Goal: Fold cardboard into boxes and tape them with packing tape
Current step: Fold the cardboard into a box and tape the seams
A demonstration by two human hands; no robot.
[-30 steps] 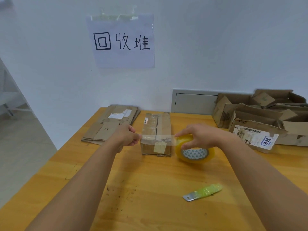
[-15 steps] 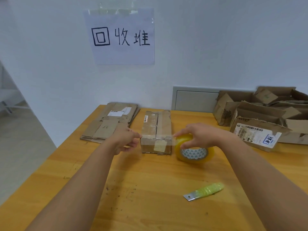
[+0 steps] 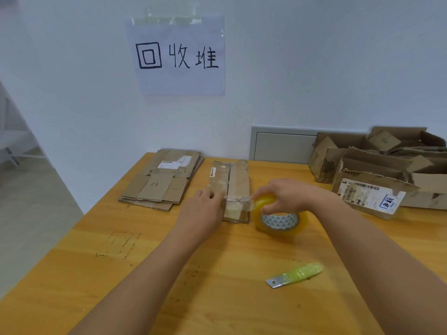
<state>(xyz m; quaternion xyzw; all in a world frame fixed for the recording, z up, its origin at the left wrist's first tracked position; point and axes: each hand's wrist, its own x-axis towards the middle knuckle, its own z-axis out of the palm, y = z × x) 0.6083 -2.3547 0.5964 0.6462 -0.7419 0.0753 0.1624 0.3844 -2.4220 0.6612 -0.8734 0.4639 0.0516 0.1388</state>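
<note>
Your left hand (image 3: 203,209) sits at the left edge of the small box (image 3: 229,189), fingers bent in against the box's near left corner, pressing the tape end down there; whether it pinches the tape you cannot tell. Your right hand (image 3: 287,197) grips the top of the yellow tape roll (image 3: 280,217), fingers curled over its rim, roll standing on edge on the desk (image 3: 217,298) just right of the box. A clear tape strip (image 3: 238,198) runs from the roll across the box's near end to your left hand. The box lies flat mid-desk, flaps shut, old tape along its top. Flattened cardboard stack (image 3: 162,180) lies left of the box, near the wall. Open torn boxes (image 3: 377,163) pile at the far right. Green-handled cutter (image 3: 296,274) lies nearer you, apart from the roll. Paper sign (image 3: 179,56) is taped on the wall.
</note>
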